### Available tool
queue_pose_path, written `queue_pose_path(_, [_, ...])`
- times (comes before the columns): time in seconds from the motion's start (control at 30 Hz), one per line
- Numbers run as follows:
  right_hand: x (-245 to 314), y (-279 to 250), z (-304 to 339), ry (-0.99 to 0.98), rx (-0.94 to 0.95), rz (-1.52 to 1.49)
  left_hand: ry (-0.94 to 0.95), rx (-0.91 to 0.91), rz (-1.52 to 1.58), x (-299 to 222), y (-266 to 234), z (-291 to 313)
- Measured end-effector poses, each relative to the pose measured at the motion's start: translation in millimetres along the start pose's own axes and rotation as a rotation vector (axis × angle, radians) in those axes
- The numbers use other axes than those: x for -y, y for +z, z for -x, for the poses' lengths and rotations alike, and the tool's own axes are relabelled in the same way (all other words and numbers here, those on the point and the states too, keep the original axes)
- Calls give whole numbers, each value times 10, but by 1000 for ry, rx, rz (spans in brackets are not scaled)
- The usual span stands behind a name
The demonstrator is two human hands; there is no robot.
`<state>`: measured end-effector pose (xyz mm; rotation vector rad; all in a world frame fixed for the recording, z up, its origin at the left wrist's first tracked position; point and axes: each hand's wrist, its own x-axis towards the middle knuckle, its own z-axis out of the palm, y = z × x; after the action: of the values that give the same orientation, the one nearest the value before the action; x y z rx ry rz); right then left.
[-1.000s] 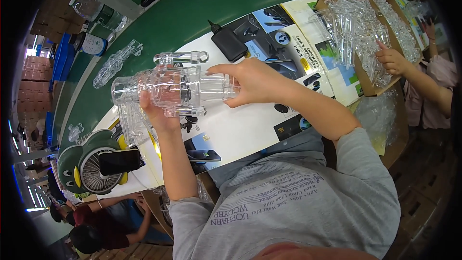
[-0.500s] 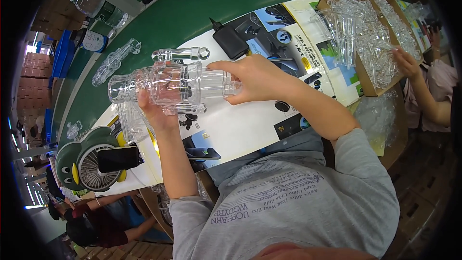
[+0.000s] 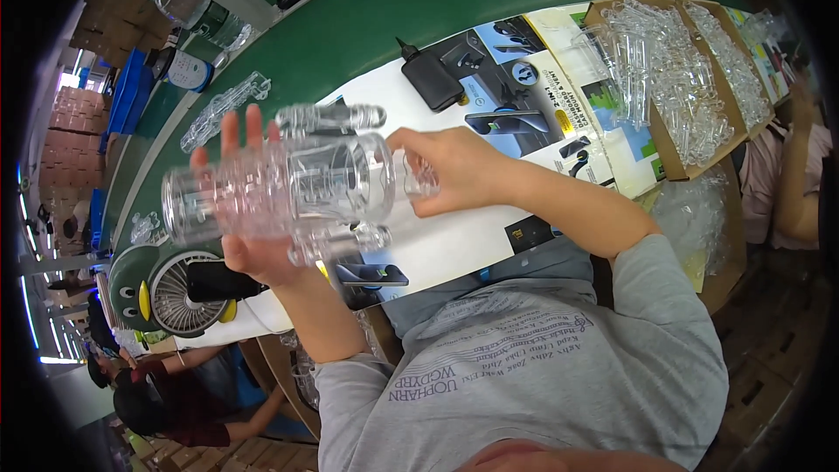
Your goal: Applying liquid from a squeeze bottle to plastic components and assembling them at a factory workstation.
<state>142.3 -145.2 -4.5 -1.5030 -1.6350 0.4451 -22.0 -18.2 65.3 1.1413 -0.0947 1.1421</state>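
A large clear plastic figure, with a cylindrical body and rod-like limbs along its sides, lies sideways above the table, its left part blurred. My right hand grips the narrow clear part at its right end between thumb and fingers. Beneath the figure's left part, my left hand has its fingers spread and stretched out, partly seen through the plastic. Whether the palm touches the figure I cannot tell. A black dropper-tip bottle lies beyond my right hand on the printed sheet.
An open carton at the right holds many clear plastic parts. Another clear piece lies on the green table at left. Near it stand a water bottle, a white-labelled jar and a green fan with a black phone.
The figure has shifted left and slightly nearer to me. My left hand's fingers have loosened from around it and spread out. My right hand keeps its hold on the right end.
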Motion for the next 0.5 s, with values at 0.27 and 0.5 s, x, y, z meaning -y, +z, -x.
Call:
queue_pose_path(0.27, [190, 82, 71, 28, 172, -140, 184, 71, 110, -103, 70, 182])
queue_pose_path(0.5, [213, 77, 69, 68, 255, -173, 169, 118, 96, -122, 123, 207])
